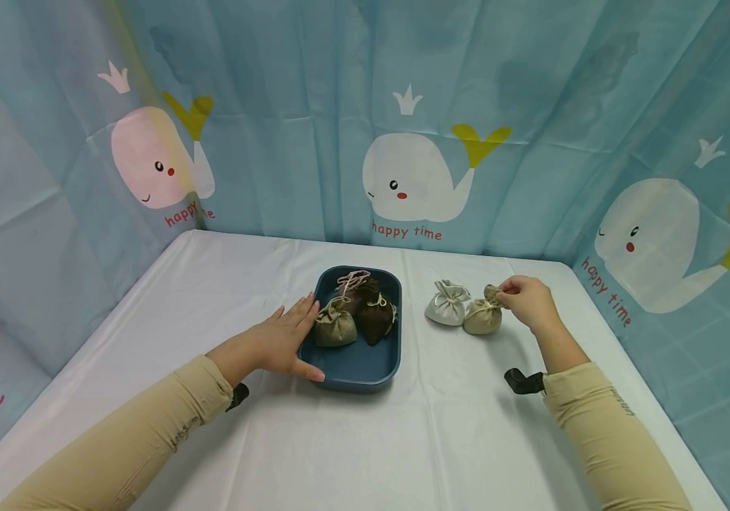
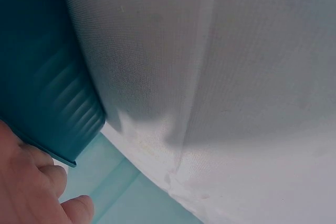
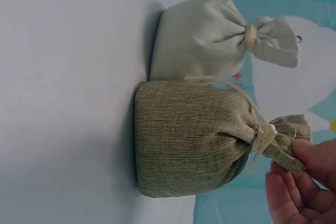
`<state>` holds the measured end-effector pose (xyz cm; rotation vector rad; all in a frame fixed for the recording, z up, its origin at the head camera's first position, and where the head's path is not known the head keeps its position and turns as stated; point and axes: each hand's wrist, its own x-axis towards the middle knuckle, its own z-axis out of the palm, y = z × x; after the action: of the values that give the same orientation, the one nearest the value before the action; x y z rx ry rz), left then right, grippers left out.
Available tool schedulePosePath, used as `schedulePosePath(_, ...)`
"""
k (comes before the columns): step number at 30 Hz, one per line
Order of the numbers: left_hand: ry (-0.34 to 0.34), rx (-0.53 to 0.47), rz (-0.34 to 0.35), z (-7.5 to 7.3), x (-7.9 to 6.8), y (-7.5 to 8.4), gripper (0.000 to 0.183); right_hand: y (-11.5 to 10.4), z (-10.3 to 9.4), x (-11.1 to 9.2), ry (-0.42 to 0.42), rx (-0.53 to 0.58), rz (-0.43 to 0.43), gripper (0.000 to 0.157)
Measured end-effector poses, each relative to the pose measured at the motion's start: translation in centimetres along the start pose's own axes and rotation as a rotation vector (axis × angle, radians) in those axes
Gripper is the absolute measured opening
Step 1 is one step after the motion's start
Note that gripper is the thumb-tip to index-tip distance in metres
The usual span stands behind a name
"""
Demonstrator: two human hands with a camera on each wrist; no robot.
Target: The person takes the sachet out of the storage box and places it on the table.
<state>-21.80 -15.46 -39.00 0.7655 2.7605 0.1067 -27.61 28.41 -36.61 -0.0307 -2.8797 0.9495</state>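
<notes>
My right hand [image 1: 526, 301] pinches the gathered neck of a tan drawstring pouch [image 3: 191, 140] between thumb and fingers. That pouch stands on the table, its side against a white pouch [image 1: 446, 305] tied with a pale cord. With fingers spread, my left hand [image 1: 281, 341] rests along the left rim of a dark blue tray [image 1: 355, 369]. Inside the tray lie an olive-tan pouch [image 1: 335, 328], a dark brown pouch [image 1: 375, 321] and another brown pouch [image 1: 355, 287] with a pink cord. In the left wrist view the tray's ribbed outer wall [image 2: 68, 103] shows beside the fingers.
A white cloth [image 1: 454, 433] covers the table. Behind it and at both sides hangs a light blue curtain [image 1: 313, 177] printed with whales. Black wrist mounts [image 1: 523, 382] stick out from under the sleeves.
</notes>
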Motion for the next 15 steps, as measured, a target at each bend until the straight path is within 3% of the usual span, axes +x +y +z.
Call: schedulePosePath(15,-0.001,-0.003,-0.004,0.01,-0.05,-0.07,0.127,0.48,0.38,0.09,-0.048,-0.015,0.006,0.019)
